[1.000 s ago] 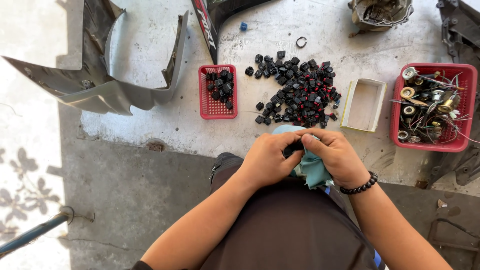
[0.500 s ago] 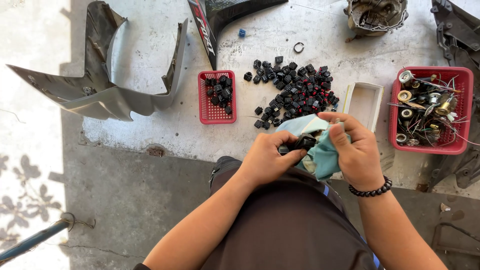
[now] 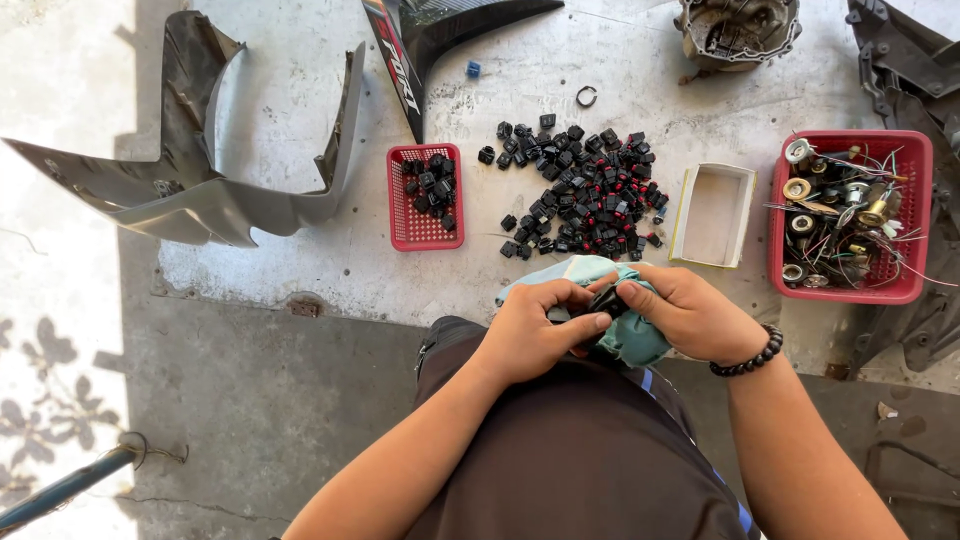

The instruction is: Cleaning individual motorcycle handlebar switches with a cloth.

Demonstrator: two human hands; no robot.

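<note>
My left hand and my right hand meet over my lap, both gripping a small black plastic part against a light teal cloth. The cloth is bunched between and under the fingers, with most of it held by my right hand. A dark bead bracelet circles my right wrist. Just beyond my hands a pile of several small black parts with red bits lies on the concrete floor.
A small red basket holds more black parts. An open white box and a larger red basket of wires and round metal parts sit to the right. Grey fairing panels, a black panel and an engine casing lie beyond.
My hands moved back together over my lap; the cloth, lifted by my right hand half a second ago, is lowered and pressed around the black part again.
</note>
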